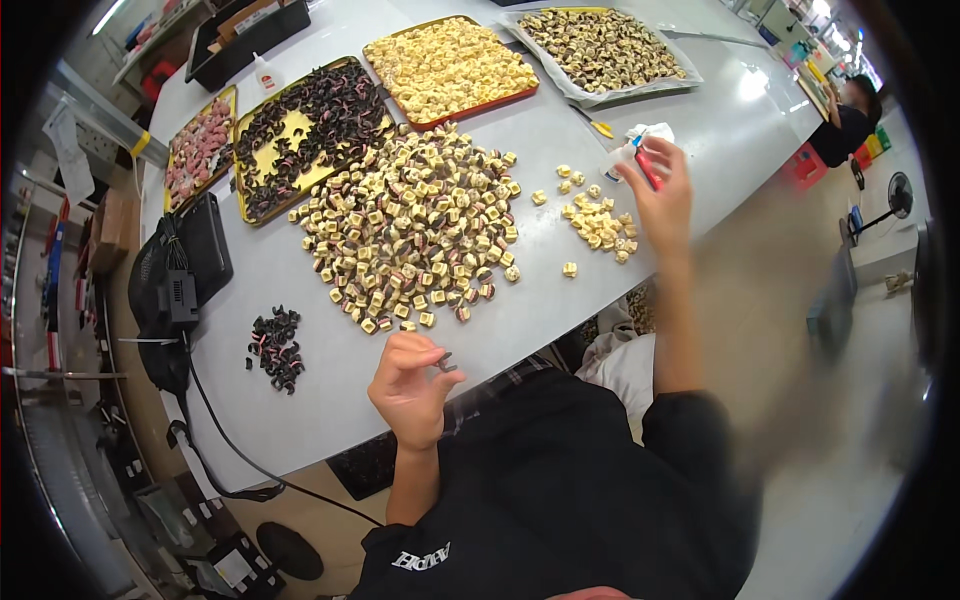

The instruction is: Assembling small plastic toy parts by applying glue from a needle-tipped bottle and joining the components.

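My left hand (413, 385) is raised at the table's front edge, its thumb and fingers pinching a small dark curved piece (446, 362). On the right, my right hand (664, 190) grips a slim red tool with a blue tip (650, 168), whose exact kind I cannot make out. A small white container (618, 166) is right beside those fingers, partly hidden. Below that hand lies a small group of pale cream pieces (598, 225). A big heap of small cream, black and pink assembled pieces (410, 230) covers the middle. Loose black curved pieces (275, 348) lie to the left.
Along the back stand a tray of pink pieces (231, 100), a yellow tray of black pieces (262, 160), a tray of cream pieces (450, 70) and a lined tray of mixed pieces (600, 50). A white squeeze bottle (266, 74) stands behind. A black cable (225, 425) hangs at left.
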`<state>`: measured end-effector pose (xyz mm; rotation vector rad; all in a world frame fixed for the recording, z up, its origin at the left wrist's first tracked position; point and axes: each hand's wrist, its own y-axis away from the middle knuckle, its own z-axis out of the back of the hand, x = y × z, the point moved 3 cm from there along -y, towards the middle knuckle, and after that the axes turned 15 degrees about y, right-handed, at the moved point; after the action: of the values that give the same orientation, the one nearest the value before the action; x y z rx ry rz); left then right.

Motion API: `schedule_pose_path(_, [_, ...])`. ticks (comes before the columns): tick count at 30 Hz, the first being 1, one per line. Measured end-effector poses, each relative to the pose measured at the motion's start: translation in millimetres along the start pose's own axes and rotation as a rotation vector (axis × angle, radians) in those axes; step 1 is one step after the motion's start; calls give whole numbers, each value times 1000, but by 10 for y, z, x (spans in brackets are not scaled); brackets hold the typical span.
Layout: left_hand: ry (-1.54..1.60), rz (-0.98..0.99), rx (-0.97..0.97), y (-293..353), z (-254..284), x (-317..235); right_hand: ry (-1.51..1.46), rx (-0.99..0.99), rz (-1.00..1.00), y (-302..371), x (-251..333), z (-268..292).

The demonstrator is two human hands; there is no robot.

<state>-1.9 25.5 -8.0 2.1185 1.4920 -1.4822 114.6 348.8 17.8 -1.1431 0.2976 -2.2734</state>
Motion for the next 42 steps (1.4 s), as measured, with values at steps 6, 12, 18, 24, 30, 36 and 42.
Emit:
schedule_pose_path(6, [0,-19,7,7,19,-6,150,378,412,828,749,232])
schedule_pose_path(12, [-11,-5,8,19,-4,-45,200,462,394,938,711,60])
schedule_pose_path(18, [-33,-22,-22,54,36,-54,-359,489,158,1044,899,25])
schedule_pose_path(24, [-17,-25,7,-13,-14,-29,-905,647,-71,1460,1082,-237])
schedule_pose_path(30, [-50,-39,17,11,44,-15,-1002,887,-362,1570,1212,-376])
schedule_pose_path(36, [-58,-20,32,1,32,-20,-1050,981,-397,1544,1246,-418])
schedule_pose_path(42, [-154,-76,103,-19,-31,-43,-1079,1124,-399,1472,1220,-365])
